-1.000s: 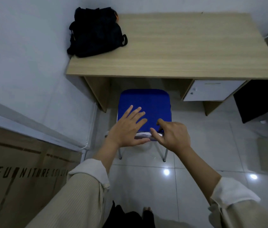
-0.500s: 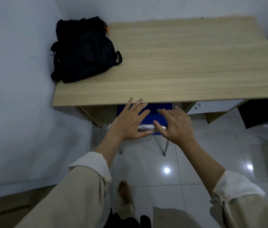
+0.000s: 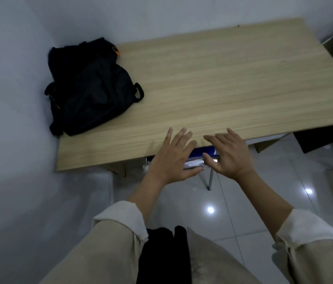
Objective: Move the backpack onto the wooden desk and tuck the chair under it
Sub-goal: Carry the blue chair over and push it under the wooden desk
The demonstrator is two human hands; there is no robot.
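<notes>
Pale grey walls (image 3: 8,78) meet in a corner; glossy white floor tiles (image 3: 264,201) mirror ceiling lights.

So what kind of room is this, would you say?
Probably a small office or study corner: a wooden desk pushed against pale walls, a black backpack on it, a blue chair tucked underneath, and glossy floor tiles.

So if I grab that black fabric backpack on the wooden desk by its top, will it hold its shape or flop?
Probably flop: the black fabric backpack lies slumped and creased on the light wooden desk, so it looks soft-sided. It seems only partly filled, likely light for its size. Its loose strap loop may dangle and snag.
</notes>
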